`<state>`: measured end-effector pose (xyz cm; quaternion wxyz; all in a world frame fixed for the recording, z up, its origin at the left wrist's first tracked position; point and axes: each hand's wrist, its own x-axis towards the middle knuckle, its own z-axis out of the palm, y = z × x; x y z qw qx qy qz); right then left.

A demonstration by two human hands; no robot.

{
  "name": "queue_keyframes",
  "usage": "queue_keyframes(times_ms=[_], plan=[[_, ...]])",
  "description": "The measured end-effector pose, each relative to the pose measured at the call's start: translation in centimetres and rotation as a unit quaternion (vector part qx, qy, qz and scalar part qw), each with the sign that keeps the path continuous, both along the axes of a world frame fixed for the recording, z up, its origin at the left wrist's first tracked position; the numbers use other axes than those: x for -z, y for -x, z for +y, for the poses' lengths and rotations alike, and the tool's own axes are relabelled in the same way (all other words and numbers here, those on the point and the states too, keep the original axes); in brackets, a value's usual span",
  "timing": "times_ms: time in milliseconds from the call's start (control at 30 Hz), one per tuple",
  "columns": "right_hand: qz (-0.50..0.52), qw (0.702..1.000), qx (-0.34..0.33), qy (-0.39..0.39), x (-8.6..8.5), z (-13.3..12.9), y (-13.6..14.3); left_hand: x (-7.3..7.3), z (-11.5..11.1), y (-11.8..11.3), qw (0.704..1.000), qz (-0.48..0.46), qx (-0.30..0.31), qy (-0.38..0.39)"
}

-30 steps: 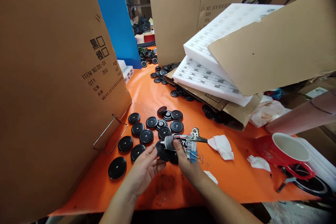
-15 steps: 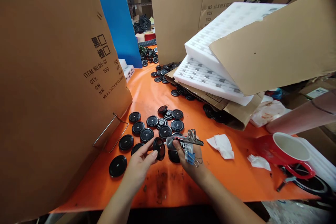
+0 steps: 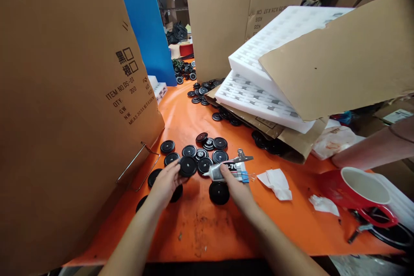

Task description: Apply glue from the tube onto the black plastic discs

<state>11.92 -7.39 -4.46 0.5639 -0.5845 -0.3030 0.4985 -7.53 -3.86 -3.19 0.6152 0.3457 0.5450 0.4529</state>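
My left hand (image 3: pixel 167 183) is closed on the edge of a black disc (image 3: pixel 187 167), whose flat face with a small centre dot is turned up toward me. In my right hand (image 3: pixel 237 189) is a glue tube (image 3: pixel 216 173), its pointed white nozzle aimed left, a short gap from the disc. A metal bulldog clip (image 3: pixel 243 157) and a blue binder clip (image 3: pixel 246 176) grip the tube's tail. Several similar black discs lie around both hands; one disc (image 3: pixel 219 192) rests just below the tube. A few discs (image 3: pixel 201 154) show a stepped side.
An orange-covered table (image 3: pixel 194 233) bears everything. A tall carton (image 3: pixel 64 116) walls the left, beside a bent wire stand (image 3: pixel 137 168). White foam trays (image 3: pixel 258 95) and cardboard (image 3: pixel 339 51) lean at right. Crumpled tissue (image 3: pixel 276 183) and a red mug (image 3: pixel 343 189) stand nearer.
My left hand has moved left and up with the disc, turning it from edge-on to face-up. The glue tube has turned so its printed side shows, and its nozzle is now apart from the disc.
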Motion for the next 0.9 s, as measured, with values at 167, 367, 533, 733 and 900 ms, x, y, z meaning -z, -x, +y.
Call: queue_keyframes(times_ms=[167, 367, 533, 733, 900], plan=[[0.052, 0.997, 0.048, 0.011, -1.1, 0.6, -1.2, 1.2, 8.2, 1.4, 0.988, 0.136, -0.046, -0.059], [0.019, 0.996, 0.082, 0.043, -1.8, 0.0, -2.2, 1.5, 12.3, 0.9, 0.922, 0.361, -0.009, -0.141], [0.014, 0.996, 0.082, 0.040, -1.3, -0.4, -2.8, 1.1, 9.4, -0.3, 0.852, 0.478, 0.052, -0.206], [0.015, 0.997, 0.063, 0.036, -0.7, -0.1, -2.5, 1.1, 7.6, -1.0, 0.849, 0.487, 0.069, -0.196], [0.117, 0.990, 0.075, 0.024, -0.5, 0.5, -1.7, 0.2, 5.9, -1.1, 0.914, 0.380, 0.065, -0.129]])
